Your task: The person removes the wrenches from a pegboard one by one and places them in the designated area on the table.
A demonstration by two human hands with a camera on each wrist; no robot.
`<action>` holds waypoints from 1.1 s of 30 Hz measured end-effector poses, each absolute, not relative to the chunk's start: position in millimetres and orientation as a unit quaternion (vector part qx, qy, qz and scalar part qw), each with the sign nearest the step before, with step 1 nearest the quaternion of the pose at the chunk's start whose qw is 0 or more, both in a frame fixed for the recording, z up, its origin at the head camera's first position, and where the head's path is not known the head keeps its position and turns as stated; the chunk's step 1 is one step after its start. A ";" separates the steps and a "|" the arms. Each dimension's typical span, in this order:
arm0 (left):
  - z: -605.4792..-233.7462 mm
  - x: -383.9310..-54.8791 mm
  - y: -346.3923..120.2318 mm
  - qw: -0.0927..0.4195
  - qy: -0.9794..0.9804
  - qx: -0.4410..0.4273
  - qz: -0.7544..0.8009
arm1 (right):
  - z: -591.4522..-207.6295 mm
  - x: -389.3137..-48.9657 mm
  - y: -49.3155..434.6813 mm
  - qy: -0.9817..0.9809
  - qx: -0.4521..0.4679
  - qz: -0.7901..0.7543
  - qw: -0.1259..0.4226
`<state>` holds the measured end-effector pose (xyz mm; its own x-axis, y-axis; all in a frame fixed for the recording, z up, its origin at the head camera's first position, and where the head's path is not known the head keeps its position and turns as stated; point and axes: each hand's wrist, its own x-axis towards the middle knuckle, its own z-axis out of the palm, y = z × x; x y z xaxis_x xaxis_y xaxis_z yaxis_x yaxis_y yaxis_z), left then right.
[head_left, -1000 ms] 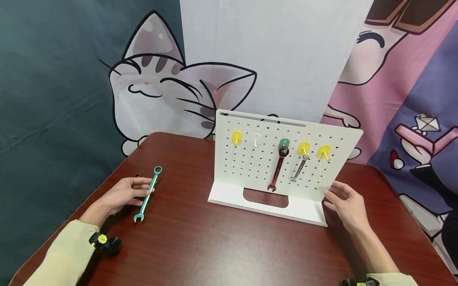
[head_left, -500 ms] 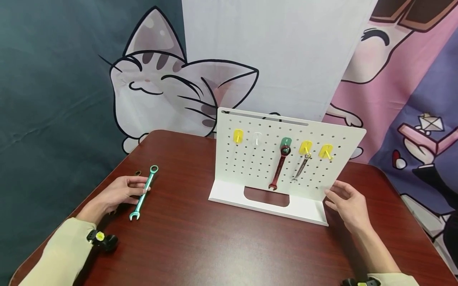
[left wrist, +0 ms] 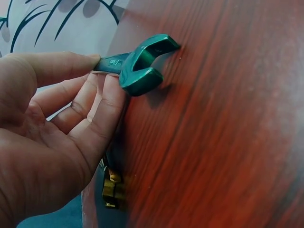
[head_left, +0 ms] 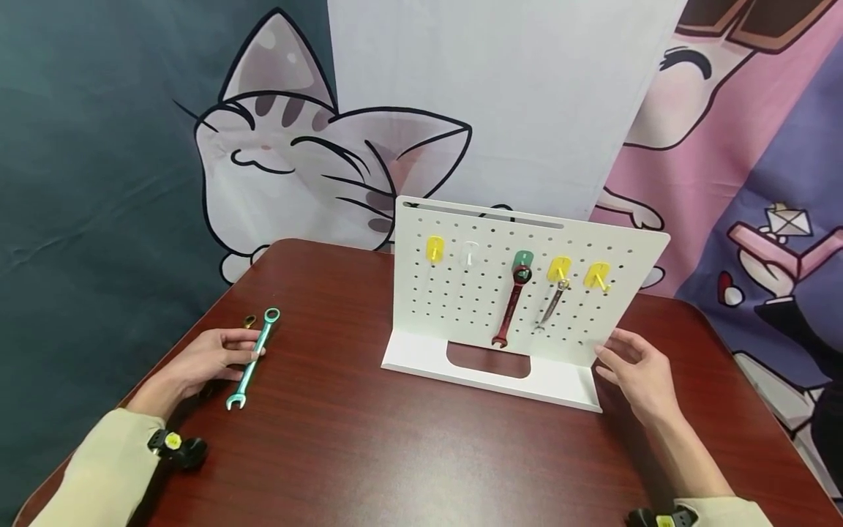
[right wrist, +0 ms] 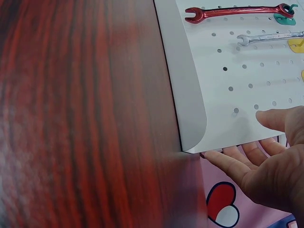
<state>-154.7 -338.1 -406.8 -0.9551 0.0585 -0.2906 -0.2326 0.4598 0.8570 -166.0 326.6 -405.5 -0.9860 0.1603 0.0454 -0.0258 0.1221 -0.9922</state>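
Note:
My left hand (head_left: 207, 362) pinches a green combination wrench (head_left: 252, 362) mid-shank between thumb and fingers, at the left of the table. In the left wrist view its open end (left wrist: 142, 66) points away from the fingertips, just above the wood. A gold wrench (head_left: 249, 321) lies under and behind that hand, mostly hidden. My right hand (head_left: 639, 377) grips the right edge of the white pegboard (head_left: 461, 307), thumb in front and fingers behind. On the board, a red wrench (head_left: 510, 311) hangs from a green hook (head_left: 523, 260), and a small silver wrench (head_left: 552, 306) from a yellow hook (head_left: 560, 268).
Other hooks on the board bear nothing: a yellow one (head_left: 435, 249) at left, a clear one (head_left: 470, 255) beside it, and a yellow one (head_left: 597, 277) at right. The board's base (head_left: 421, 359) stands on the brown table (head_left: 369, 439). A cartoon cloth (head_left: 395, 58) hangs behind.
My left hand has shifted left with the green wrench, and more of the gold wrench's ring end shows. My right hand has stayed at the board's edge.

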 end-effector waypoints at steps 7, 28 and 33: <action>-405.5 -154.1 -339.9 0.137 0.847 -0.051 0.511 | -405.7 -169.1 326.4 -0.739 -0.040 0.670 0.068; -402.7 -157.7 -334.3 0.136 0.856 -0.055 0.496 | -406.3 -166.7 327.3 -0.738 -0.045 0.669 0.068; -402.1 -159.2 -334.9 0.137 0.862 -0.057 0.485 | -406.6 -166.9 326.9 -0.735 -0.044 0.673 0.070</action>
